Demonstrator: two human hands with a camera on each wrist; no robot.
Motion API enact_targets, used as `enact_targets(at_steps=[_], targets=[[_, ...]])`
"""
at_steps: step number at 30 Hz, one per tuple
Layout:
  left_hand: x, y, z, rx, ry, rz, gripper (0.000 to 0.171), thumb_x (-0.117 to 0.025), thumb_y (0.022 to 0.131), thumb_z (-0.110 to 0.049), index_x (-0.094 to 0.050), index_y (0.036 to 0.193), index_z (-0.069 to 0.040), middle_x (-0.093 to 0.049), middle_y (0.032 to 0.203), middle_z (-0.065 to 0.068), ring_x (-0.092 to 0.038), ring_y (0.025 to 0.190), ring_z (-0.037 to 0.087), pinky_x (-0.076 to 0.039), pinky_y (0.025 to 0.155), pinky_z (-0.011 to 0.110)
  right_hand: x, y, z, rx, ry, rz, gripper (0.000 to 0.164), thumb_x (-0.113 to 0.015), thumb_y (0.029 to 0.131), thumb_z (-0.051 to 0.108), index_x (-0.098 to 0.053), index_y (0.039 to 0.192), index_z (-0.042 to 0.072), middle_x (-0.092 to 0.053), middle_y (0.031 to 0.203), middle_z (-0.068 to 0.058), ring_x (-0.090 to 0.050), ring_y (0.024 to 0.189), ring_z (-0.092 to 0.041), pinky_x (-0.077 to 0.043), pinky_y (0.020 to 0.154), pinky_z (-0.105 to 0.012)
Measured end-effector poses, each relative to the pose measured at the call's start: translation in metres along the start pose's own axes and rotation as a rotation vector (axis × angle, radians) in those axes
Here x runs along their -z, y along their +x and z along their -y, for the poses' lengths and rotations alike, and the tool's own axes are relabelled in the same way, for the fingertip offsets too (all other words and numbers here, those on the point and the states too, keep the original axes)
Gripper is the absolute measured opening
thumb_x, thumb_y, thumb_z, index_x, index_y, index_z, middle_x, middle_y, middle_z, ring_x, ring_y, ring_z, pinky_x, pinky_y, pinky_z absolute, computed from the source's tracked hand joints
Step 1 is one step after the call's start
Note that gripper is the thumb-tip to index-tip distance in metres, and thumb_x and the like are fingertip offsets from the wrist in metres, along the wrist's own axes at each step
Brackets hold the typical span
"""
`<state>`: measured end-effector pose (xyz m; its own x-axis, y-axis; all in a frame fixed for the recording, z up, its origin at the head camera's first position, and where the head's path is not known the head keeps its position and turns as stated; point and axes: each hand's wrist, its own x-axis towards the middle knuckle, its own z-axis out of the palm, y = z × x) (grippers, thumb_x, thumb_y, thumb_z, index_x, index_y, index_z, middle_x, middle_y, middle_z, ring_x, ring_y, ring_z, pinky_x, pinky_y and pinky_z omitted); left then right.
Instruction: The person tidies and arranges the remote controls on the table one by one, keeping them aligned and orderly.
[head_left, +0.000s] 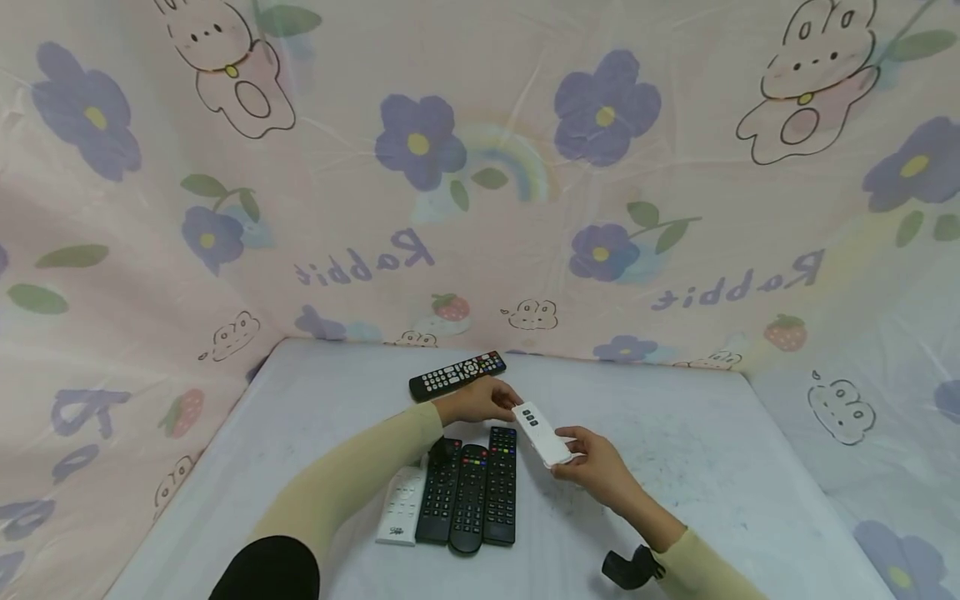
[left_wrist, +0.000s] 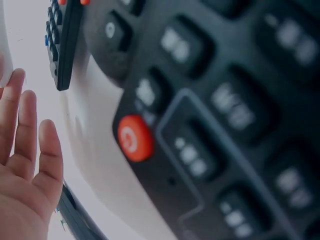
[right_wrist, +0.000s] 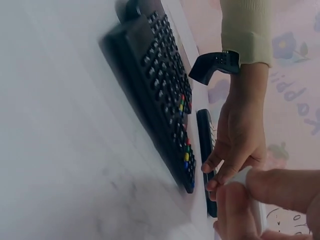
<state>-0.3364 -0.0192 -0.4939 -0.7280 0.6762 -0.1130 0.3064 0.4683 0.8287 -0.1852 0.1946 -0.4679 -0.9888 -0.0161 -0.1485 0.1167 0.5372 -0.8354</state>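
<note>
A slim white remote control (head_left: 543, 435) with a few dark buttons near its far end is held tilted between both hands. At its near end, my right hand (head_left: 597, 468) grips it between thumb and fingers. My left hand (head_left: 480, 400) pinches the far corner with its fingertips. In the left wrist view, the other fingers of the left hand (left_wrist: 25, 180) stretch out loosely beside the white edge. The right wrist view has the fingers of the right hand (right_wrist: 287, 192) partly covering the remote.
Below the left forearm, a second white remote (head_left: 401, 504) and three black remotes (head_left: 469, 498) lie side by side on the white table (head_left: 322, 425). Another black remote (head_left: 442, 379) lies behind the left hand. Printed cloth (head_left: 487, 208) hangs around the table.
</note>
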Motion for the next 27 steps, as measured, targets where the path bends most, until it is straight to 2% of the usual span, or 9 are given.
enact_targets(at_steps=[7, 14, 17, 21, 27], targets=[[-0.001, -0.001, 0.0, -0.006, -0.034, 0.028, 0.024, -0.076, 0.083, -0.015, -0.071, 0.106, -0.014, -0.072, 0.095, -0.004, -0.066, 0.088, 0.007, -0.053, 0.077, 0.024, -0.003, -0.009, -0.001, 0.059, 0.077, 0.034, 0.062, -0.078, 0.072, -0.002, -0.051, 0.129, -0.003, -0.067, 0.102, -0.015, -0.066, 0.075, -0.017, -0.053, 0.061, -0.026], [-0.003, -0.003, -0.005, -0.046, 0.01, 0.062, 0.024, -0.074, 0.084, -0.016, -0.072, 0.108, -0.016, -0.071, 0.1, -0.003, -0.064, 0.089, 0.008, -0.053, 0.078, 0.024, -0.006, -0.017, -0.003, 0.101, 0.085, 0.039, 0.059, -0.083, 0.07, 0.004, -0.053, 0.12, -0.003, -0.069, 0.097, -0.012, -0.069, 0.078, -0.017, -0.054, 0.063, -0.025], [-0.005, -0.003, -0.007, -0.06, 0.046, 0.078, 0.023, -0.073, 0.085, -0.017, -0.072, 0.108, -0.017, -0.071, 0.101, -0.004, -0.064, 0.089, 0.006, -0.052, 0.079, 0.022, -0.009, -0.02, -0.005, 0.118, 0.057, 0.036, 0.058, -0.084, 0.068, 0.004, -0.053, 0.115, -0.003, -0.07, 0.092, -0.011, -0.069, 0.077, -0.016, -0.053, 0.061, -0.024], [-0.009, -0.003, -0.011, -0.069, 0.094, 0.091, 0.023, -0.074, 0.084, -0.015, -0.072, 0.107, -0.017, -0.071, 0.1, -0.006, -0.063, 0.091, 0.005, -0.052, 0.081, 0.021, -0.013, -0.023, -0.006, 0.131, -0.034, -0.003, 0.056, -0.087, 0.063, 0.006, -0.055, 0.109, 0.0, -0.07, 0.086, -0.006, -0.066, 0.071, -0.012, -0.051, 0.057, -0.022], [-0.013, -0.005, -0.016, -0.075, 0.2, 0.113, 0.021, -0.074, 0.083, -0.02, -0.073, 0.103, -0.024, -0.068, 0.097, -0.015, -0.06, 0.093, 0.0, -0.048, 0.084, 0.021, -0.018, -0.031, -0.007, 0.14, -0.129, -0.018, 0.056, -0.09, 0.06, 0.011, -0.056, 0.104, 0.004, -0.07, 0.082, -0.004, -0.062, 0.067, -0.01, -0.049, 0.056, -0.023]])
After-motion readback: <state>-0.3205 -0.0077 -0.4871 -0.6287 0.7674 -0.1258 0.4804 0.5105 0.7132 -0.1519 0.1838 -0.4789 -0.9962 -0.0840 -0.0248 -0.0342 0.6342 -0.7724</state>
